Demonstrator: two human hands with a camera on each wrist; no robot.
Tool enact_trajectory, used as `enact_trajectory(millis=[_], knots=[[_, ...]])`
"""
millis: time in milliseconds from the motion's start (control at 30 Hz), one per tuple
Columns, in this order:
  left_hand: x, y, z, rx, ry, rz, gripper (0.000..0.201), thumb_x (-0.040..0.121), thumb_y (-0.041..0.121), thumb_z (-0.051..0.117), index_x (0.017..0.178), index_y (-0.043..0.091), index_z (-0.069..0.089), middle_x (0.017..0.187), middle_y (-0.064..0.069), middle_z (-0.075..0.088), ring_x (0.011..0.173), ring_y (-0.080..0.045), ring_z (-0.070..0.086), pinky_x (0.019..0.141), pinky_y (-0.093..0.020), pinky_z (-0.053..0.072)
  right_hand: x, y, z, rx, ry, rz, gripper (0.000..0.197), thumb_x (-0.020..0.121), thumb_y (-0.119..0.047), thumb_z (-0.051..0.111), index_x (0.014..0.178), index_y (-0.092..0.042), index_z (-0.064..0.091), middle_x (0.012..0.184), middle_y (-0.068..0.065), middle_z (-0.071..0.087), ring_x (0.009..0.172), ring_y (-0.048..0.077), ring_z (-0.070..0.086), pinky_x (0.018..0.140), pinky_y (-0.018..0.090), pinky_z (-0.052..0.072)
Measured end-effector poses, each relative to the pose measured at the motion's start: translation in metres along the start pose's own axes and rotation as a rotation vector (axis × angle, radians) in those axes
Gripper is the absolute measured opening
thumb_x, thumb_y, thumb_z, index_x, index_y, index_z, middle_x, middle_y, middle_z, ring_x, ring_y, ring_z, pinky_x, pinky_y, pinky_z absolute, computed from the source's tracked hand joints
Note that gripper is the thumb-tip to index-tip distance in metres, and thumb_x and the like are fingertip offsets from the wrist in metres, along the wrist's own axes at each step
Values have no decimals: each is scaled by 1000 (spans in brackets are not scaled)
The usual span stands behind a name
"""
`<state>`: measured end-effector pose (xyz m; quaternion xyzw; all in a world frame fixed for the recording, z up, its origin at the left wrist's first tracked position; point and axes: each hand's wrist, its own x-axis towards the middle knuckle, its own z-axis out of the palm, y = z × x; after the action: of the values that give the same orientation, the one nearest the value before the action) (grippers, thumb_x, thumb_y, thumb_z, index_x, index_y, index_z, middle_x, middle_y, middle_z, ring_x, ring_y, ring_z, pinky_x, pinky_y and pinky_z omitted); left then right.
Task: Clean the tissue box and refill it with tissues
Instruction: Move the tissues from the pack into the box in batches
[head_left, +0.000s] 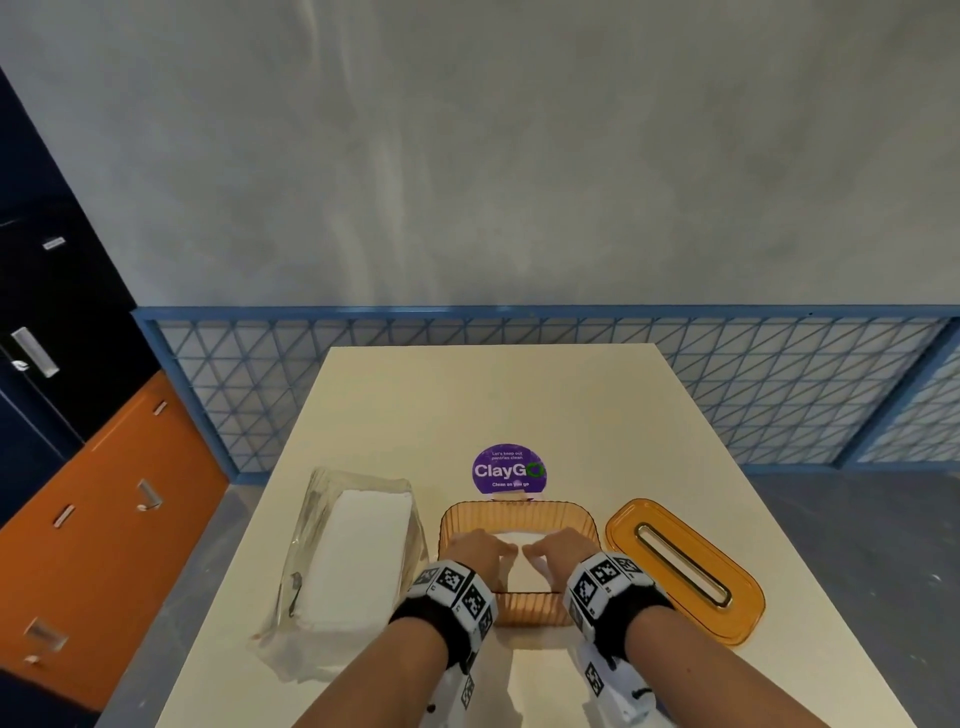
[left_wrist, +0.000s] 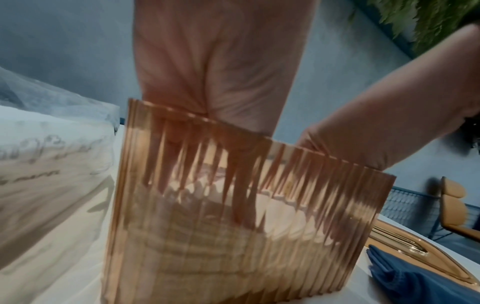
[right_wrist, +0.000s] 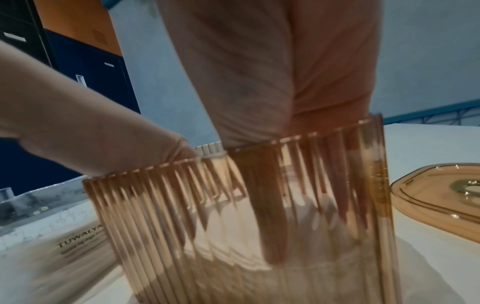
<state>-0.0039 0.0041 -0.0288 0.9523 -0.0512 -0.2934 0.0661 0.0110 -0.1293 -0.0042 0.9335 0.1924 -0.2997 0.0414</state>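
The amber ribbed tissue box (head_left: 519, 512) stands open-topped at the table's near middle. Both my hands reach down into it side by side: left hand (head_left: 483, 551) and right hand (head_left: 563, 551). Their fingers point down onto a white tissue stack (head_left: 524, 574) inside. In the left wrist view my left hand (left_wrist: 213, 92) dips behind the box wall (left_wrist: 233, 246), fingers showing straight through the ribs. The right wrist view shows my right hand (right_wrist: 272, 92) the same way behind the box wall (right_wrist: 207, 246). The amber slotted lid (head_left: 685, 569) lies flat to the right.
A clear plastic pack of white tissues (head_left: 353, 556) lies left of the box. A purple round sticker (head_left: 509, 469) sits behind it. A blue cloth (left_wrist: 415, 275) lies near the lid (left_wrist: 415, 253). Blue mesh railing (head_left: 519, 389) and orange and dark lockers (head_left: 104, 493) border the table.
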Motion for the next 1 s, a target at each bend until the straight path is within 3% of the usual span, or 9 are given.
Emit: enact_trajectory(millis=[133,233,333,400,467,567,667,833,1000], knots=[[-15,2,-6,-89,184,26,44,93,18,53,136,21,49,135,-10,49,126,-29,48,106,-36,42,-5,-1,-1,-90,25,-4,35,99,-15,36,130,-9,50,131,16,55,121,29,52,92,33,44],[-36,-4,-17,-290,622,25,31,96,17,46,126,18,56,124,-3,57,114,-20,55,93,-34,48,-17,1,-10,2,215,72,36,97,-17,39,131,-19,53,133,7,55,122,24,53,99,34,45],[-47,-37,-21,-382,931,-140,26,95,15,44,114,14,61,113,-4,59,109,-21,52,77,-36,50,-32,13,-21,75,495,155,31,96,-14,39,120,-18,57,119,7,62,107,24,61,86,33,50],[-46,-63,-15,-369,848,-292,28,95,18,44,118,11,58,120,-9,54,114,-27,48,80,-38,48,-34,26,-23,128,500,206,33,97,-15,36,125,-19,51,121,7,60,109,25,59,86,33,48],[-40,-83,-5,-332,610,-457,39,96,31,43,129,11,47,134,-12,42,125,-30,39,92,-40,44,-31,36,-20,190,363,196,41,98,-15,35,138,-22,39,132,9,52,121,26,52,96,35,44],[-31,-95,10,-295,384,-544,64,90,54,45,137,12,35,144,-9,29,133,-29,29,103,-42,37,-29,37,-17,252,199,136,51,99,-13,35,148,-21,22,143,13,44,129,28,46,104,35,41],[-25,-94,17,-248,373,-563,68,86,59,50,135,13,35,140,-7,31,132,-27,30,100,-43,38,-29,35,-15,266,192,149,57,97,-5,35,149,-20,18,136,18,48,121,29,53,95,33,46],[-25,-90,17,-268,414,-567,38,96,35,42,126,13,43,134,-7,37,127,-25,35,100,-40,40,-31,35,-14,293,212,169,59,96,0,33,150,-20,20,136,17,49,121,28,53,95,30,46],[-25,-91,17,-318,439,-560,31,100,21,33,127,11,44,136,-8,37,127,-26,37,102,-39,39,-30,36,-14,314,209,179,60,96,2,33,150,-21,20,139,15,47,124,27,52,97,29,45]])
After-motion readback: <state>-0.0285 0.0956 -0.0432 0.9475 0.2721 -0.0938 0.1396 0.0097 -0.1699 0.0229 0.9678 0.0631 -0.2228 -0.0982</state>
